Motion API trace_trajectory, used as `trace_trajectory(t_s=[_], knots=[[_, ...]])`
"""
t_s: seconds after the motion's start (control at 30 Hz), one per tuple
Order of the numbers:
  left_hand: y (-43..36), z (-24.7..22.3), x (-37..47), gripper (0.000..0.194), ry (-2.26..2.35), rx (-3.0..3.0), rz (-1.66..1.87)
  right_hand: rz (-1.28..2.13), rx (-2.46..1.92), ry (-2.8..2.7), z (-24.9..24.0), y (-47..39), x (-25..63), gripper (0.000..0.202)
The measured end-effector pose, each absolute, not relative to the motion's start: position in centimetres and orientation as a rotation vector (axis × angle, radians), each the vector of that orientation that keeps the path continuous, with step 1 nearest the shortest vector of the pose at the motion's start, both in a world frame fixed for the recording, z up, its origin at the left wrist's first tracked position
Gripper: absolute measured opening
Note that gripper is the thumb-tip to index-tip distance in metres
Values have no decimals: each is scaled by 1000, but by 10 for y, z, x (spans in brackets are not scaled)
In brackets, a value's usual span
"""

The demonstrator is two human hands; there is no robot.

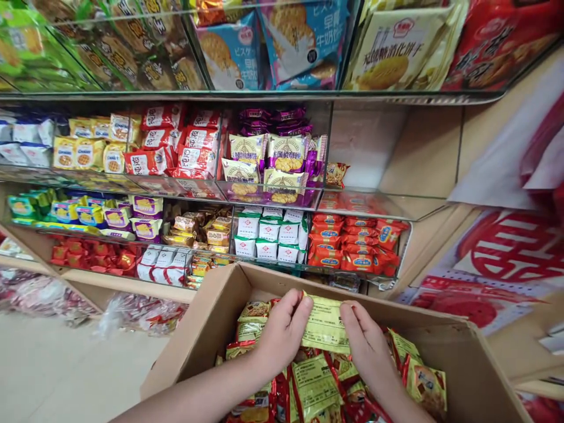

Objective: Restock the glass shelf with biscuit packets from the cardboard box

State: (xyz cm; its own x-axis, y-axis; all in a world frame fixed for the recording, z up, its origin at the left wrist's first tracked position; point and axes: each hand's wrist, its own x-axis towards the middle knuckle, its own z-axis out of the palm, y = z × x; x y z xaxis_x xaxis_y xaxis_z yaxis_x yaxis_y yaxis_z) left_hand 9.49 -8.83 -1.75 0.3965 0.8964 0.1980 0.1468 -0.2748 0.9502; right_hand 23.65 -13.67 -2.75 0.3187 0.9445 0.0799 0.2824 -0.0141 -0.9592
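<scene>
Between my two hands is a yellow snack packet (326, 324), its printed back turned up toward me. My left hand (284, 329) pinches its left end, thumb on top. At the right end my right hand (366, 336) grips it the same way. Both hands are above an open cardboard box (185, 335). Inside the box lie many loose red and yellow snack packets (315, 385), some with the printed back up, others showing a picture of food. My forearms cover part of them.
Glass-fronted shelves stand ahead, with purple and cream packets (284, 153), red packets (359, 241) and white-green packets (268, 235). One small packet (337, 174) lies in the upper right compartment. Red decorations (513, 247) hang at right. Plastic-wrapped goods (141, 314) sit low at left, beside the floor (74, 370).
</scene>
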Motion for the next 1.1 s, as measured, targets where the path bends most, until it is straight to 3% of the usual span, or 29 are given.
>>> trace_trajectory(t_s=[0.2,0.57,1.1], knots=[[-79,-9,111,35,1012,1709,1075,685,-1526,-968,-31,-134,233,51],[-90,-6,101,33,1042,1980,1110,635,-1520,-829,-22,-142,234,46],[-107,5,87,31,941,1826,1149,491,-1463,-848,0,-157,217,34]])
